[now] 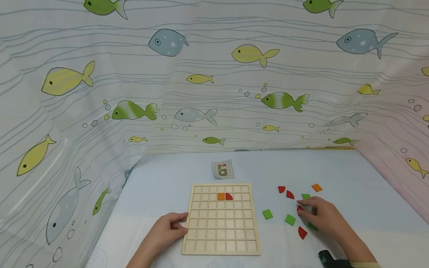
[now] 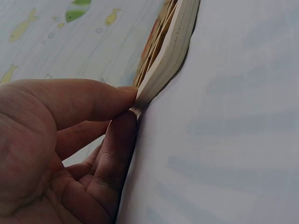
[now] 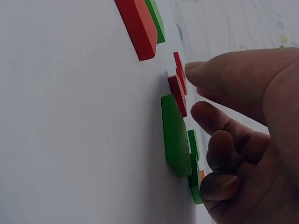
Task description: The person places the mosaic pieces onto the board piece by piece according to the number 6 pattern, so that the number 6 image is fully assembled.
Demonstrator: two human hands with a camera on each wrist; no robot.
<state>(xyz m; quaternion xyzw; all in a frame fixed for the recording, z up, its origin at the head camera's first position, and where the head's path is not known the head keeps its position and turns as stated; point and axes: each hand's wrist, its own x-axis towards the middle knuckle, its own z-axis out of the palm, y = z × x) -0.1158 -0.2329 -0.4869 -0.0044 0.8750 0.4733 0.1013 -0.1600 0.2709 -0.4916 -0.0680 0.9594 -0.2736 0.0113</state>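
- Right hand (image 1: 320, 214) first on my feed: thumb and forefinger are parted, nothing pinched between them, the other fingers loosely bent
- A red piece (image 1: 298, 209) sits right at those fingertips, partly hidden by them in the head view; I can't tell whether they touch it
- Over to the left hand (image 1: 165, 227): thumb and bent fingers are gripping the near-left part of the board (image 1: 221, 254), right at its edge
- Close around the right hand I've got a green tile (image 1: 313, 226) partly under it, another green tile (image 1: 305, 196) just beyond the forefinger, and a red wedge (image 1: 302, 233) nearer me
- Two more green tiles, one (image 1: 290, 220) near the thumb, one (image 1: 267, 214) closer to the board
- Farther out, two red wedges (image 1: 289, 194) lie near each other, with an orange tile (image 1: 316, 187) off to the right
- On the board, second row down, an orange square (image 1: 221, 196) and a red quarter-circle (image 1: 229, 196) fill neighbouring cells
- Past the board's far edge I see a curled card (image 1: 222, 169) printed with a coloured grid, on a white cloth (image 1: 167, 171)
- Behind everything, a fish-print curtain (image 1: 214, 93)
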